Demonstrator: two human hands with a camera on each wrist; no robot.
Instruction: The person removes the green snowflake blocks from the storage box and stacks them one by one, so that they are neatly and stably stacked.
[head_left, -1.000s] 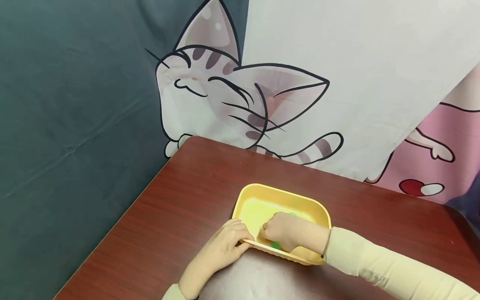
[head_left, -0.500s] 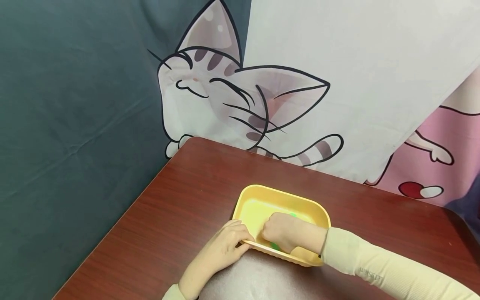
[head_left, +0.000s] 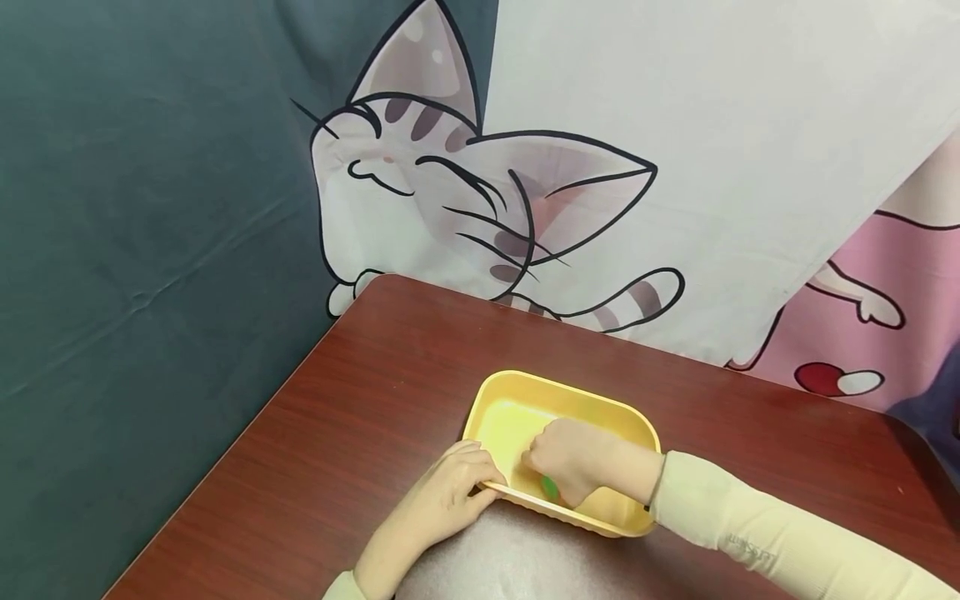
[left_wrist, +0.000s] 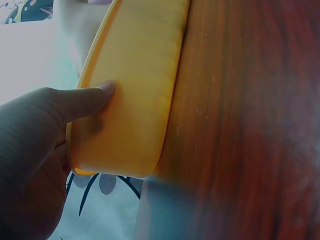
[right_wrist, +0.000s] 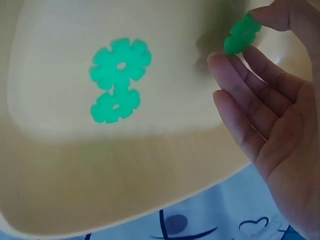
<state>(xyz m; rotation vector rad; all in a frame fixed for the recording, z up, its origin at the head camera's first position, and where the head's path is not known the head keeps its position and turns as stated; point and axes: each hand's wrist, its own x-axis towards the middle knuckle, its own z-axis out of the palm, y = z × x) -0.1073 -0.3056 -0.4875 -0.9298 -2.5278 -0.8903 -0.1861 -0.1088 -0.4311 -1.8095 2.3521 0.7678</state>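
Observation:
My left hand grips the rim of a yellow plastic bin at its near left corner. In the left wrist view its thumb lies along the outer wall. Inside the bin is my right hand, its back toward the head camera. The right wrist view shows that hand's thumb and fingers pinching a small green flower-shaped plastic disc. Two more green flower-shaped discs, a larger one and a smaller one, lie on the bin floor, one against the other. A bit of green shows below the right hand in the head view.
The bin stands on a reddish-brown wooden table. A pale shiny patch is in front of the bin. Behind the table hang a white cloth with a cartoon cat and a dark grey-green cloth.
My right hand has lifted slightly and shifted toward the far wall of the bin. The green spot beyond it is now hidden behind it. My left hand keeps its place on the rim.

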